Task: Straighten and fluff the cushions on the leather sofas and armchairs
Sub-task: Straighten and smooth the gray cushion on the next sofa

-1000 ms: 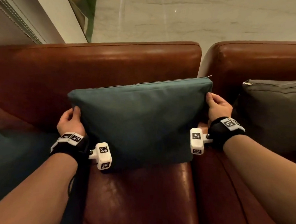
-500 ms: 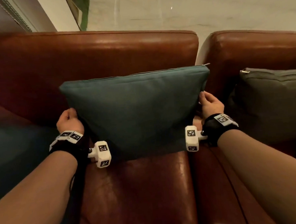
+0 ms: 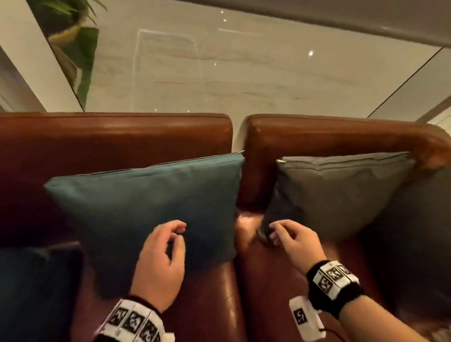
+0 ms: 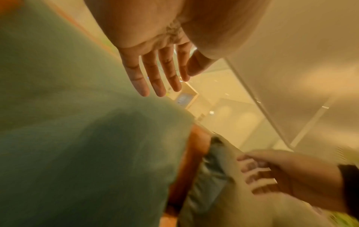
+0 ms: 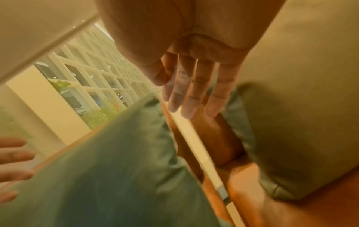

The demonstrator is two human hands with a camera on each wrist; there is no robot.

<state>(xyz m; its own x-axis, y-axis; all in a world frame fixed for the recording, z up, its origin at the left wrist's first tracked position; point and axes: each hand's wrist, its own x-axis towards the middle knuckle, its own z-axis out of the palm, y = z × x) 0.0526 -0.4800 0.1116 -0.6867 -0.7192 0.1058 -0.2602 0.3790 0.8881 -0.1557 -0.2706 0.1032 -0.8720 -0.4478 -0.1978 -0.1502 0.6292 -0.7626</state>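
Observation:
A teal cushion [image 3: 142, 209] stands upright against the back of the brown leather seat [image 3: 108, 140]. A grey cushion [image 3: 337, 191] leans against the back of the neighbouring leather seat [image 3: 321, 134] to the right. My left hand [image 3: 158, 260] hovers in front of the teal cushion's lower right part, fingers relaxed and empty; the left wrist view shows its fingers [image 4: 155, 79] straight. My right hand [image 3: 293, 238] is by the grey cushion's lower left corner, fingers loose, holding nothing; its fingers [image 5: 192, 95] extend toward the gap between the seats.
A dark blue cushion [image 3: 30, 298] lies at the far left. Another dark grey cushion [image 3: 426, 238] sits at the far right against the armrest [image 3: 434, 146]. A narrow gap [image 3: 237, 133] separates the two seat backs. Behind are a marble floor [image 3: 239, 65] and a potted plant [image 3: 78, 34].
Both hands let go of the teal cushion's sides. The left hand moved right, in front of the cushion; the right hand shifted right toward the grey cushion. The view tilted up and right.

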